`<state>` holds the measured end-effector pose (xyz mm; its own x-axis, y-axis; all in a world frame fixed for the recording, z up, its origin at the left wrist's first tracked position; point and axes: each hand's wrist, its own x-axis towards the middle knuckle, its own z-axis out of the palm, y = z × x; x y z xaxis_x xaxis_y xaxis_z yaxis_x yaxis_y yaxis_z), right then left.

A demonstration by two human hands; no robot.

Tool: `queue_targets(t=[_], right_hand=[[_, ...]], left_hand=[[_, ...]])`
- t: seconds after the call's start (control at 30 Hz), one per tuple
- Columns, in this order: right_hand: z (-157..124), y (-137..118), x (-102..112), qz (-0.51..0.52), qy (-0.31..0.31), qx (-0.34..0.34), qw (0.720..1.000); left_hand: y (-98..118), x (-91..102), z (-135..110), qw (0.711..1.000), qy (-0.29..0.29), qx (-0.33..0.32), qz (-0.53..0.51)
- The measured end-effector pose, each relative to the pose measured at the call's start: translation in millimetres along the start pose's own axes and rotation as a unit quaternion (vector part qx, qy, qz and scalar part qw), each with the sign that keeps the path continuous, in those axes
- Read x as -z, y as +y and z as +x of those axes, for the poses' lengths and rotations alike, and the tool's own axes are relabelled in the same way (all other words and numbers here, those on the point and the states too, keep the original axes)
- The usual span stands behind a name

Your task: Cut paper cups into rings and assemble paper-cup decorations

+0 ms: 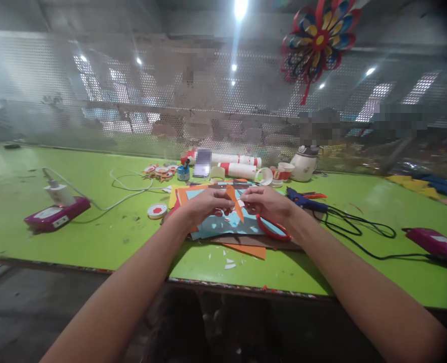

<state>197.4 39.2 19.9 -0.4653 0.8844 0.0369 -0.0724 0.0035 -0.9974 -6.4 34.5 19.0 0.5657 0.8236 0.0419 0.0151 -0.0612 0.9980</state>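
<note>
Showing between fingers [224, 202]: slim orange piece [239, 211], pointed below, perhaps paper.

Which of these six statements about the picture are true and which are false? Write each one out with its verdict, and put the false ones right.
1. The left hand holds an orange piece. True.
2. White scraps lie near the front edge of the tabletop. True.
3. The tabletop is blue. False: it is green.
4. The right hand grips the glue gun. False: the blue glue gun lies to the right of that hand.
5. A white adapter stands on the purple power strip at left. True.
6. The flower decoration hangs at upper left. False: the flower decoration hangs at upper right.
</note>
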Motion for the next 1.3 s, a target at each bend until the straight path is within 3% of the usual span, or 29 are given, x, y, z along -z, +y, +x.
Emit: queue_targets(t=[0.5,0.7,0.77,0.8,0.87,0.93,1.07,1.3], right_hand=[[-14,3,-9,0.02,0.014,-0.003,1.0],[-15,3,-10,0.032,0.025,-0.003,0.999],[-16,3,-7,0.036,0.037,0.006,0.999],[-15,3,-5,0.038,0.041,0.009,0.998],[-14,4,-2,0.039,0.051,0.016,0.998],[-12,6,2,0.038,0.058,0.02,0.997],[-10,10,3,0.03,0.072,0.014,0.997],[-11,13,-3,0.019,0.094,-0.002,0.995]], left_hand=[[-1,3.7,2,0.999,0.019,-0.029,-0.005],[9,9.3,-5,0.999,0.036,-0.001,0.033],[13,20.0,-7,0.992,0.095,-0.004,0.079],[14,26.9,-7,0.982,0.151,-0.011,0.112],[12,41.4,-4,0.928,0.306,-0.013,0.214],[6,53.5,3,0.895,0.362,0.0,0.26],[-11,58.6,22,0.876,0.343,0.049,0.335],[-21,35.8,33,0.871,0.274,0.071,0.401]])
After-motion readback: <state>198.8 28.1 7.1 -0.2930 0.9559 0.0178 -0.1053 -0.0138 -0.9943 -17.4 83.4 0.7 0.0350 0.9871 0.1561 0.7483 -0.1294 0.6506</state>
